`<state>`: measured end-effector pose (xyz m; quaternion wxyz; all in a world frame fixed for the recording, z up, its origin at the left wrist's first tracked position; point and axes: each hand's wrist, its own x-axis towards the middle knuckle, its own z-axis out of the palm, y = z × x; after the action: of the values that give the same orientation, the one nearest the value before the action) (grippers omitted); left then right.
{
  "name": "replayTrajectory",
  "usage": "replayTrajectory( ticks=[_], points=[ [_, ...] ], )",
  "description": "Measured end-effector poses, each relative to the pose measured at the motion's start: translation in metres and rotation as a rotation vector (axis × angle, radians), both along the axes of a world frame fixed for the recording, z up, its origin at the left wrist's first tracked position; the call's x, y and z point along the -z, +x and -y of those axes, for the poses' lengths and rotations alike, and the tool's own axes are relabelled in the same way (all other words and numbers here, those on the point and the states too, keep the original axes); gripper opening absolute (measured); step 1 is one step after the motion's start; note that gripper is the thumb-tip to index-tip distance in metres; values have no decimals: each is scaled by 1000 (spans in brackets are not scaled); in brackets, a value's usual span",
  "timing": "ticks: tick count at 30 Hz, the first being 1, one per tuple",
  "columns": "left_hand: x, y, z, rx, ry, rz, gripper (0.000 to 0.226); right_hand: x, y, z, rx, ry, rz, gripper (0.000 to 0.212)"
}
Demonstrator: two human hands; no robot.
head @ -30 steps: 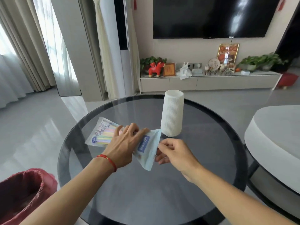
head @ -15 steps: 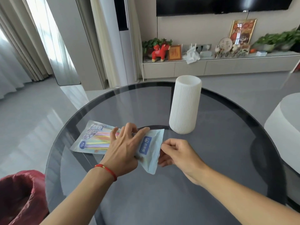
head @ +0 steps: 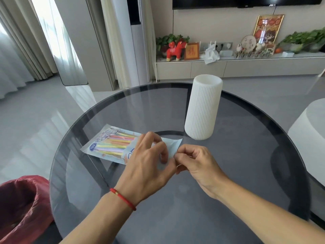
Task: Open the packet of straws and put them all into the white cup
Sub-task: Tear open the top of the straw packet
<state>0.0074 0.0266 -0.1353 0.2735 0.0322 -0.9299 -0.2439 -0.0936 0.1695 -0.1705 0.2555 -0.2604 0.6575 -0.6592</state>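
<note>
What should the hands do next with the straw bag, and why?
Probably pull apart to tear the packet of straws open. The left hand and right hand both pinch its near end, it looks unopened with the straws inside, and the white cup stands waiting beside it.

One ribbed white cylindrical cup (head: 202,110), one clear plastic packet of coloured straws (head: 112,144) holding perhaps six straws, two bare hands.

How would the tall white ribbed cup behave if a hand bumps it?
The tall white ribbed cup is probably tippy: it stands tall on a narrow base. On the smooth glass table it may slide first. Being round, it would likely roll if toppled.
</note>
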Motion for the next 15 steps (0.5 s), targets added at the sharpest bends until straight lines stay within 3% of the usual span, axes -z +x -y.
replayTrajectory(
  ticks=[3, 9, 12, 15],
  points=[
    [-1, 3, -3, 16, -16, 23, 37, 0, 1, -3, 4, 17, -56, 17],
    [-1, 3, -3, 8, -21, 102, 23, -3, 0, -2, 5, 108, -162, 12],
    [1, 3, -7, 58, -132, 120, 15, 1, 3, 1, 3, 101, -116, 14],
    [3, 2, -6, 56, -114, 122, 13, 4, 5, 0, -12, 98, -17, 17]
  ],
)
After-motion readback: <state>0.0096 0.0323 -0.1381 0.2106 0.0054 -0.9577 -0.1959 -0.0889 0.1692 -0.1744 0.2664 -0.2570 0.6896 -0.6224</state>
